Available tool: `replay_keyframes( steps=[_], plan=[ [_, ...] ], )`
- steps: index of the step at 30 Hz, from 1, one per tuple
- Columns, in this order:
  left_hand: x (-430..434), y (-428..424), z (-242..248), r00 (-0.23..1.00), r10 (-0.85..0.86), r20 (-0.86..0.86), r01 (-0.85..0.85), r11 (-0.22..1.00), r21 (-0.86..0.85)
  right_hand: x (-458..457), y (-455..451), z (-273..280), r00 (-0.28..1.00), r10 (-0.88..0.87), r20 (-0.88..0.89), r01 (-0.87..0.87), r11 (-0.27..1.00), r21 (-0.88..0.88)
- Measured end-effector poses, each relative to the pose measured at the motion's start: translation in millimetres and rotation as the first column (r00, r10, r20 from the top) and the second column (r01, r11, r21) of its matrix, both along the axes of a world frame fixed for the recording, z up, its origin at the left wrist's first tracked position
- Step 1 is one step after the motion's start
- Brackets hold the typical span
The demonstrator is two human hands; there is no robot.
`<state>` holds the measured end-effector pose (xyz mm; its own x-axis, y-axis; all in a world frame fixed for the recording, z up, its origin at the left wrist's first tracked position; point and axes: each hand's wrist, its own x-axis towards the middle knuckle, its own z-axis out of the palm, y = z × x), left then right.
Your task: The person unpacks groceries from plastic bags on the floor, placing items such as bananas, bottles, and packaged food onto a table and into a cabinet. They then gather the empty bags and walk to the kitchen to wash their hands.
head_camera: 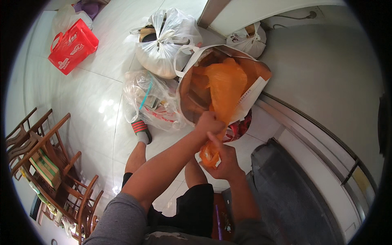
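An orange plastic bag [228, 85] stretches from the mouth of a large white carrier bag [251, 99] with a brown inside down towards me. My left hand [209, 124] is closed in a fist around its narrowed part, just at the carrier's near rim. Lower and to the right, my right hand [225, 159] grips the gathered end, which forms a loose orange loop below the fingers. Part of a red patterned item [242, 128] shows beneath the carrier. What lies deeper in the carrier is hidden by the orange plastic.
Beside the carrier stand a clear plastic bag [150, 95] of containers and a knotted white bag [168, 46]. Another tied bag [249, 41] leans behind. A red tote [73, 46] lies far left. Wooden chairs [58, 165] stand left; a dark padded seat [284, 190] is at right.
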<state>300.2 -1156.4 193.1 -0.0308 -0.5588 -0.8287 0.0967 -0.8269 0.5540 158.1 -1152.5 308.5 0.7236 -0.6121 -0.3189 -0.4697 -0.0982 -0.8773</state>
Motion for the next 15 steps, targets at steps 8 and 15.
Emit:
replay_keyframes(
  steps=[8, 15],
  plan=[
    [4, 47, 46, 0.970, 0.196, 0.141, -0.162, 0.962, -0.220, 59, -71, -65, 0.897, -0.367, -0.249, 0.249, 0.881, -0.402],
    [27, 51, 52, 0.981, 0.180, 0.067, -0.167, 0.973, -0.162, 20, -161, -50, 0.644, -0.505, -0.575, 0.228, 0.844, -0.485]
  ],
)
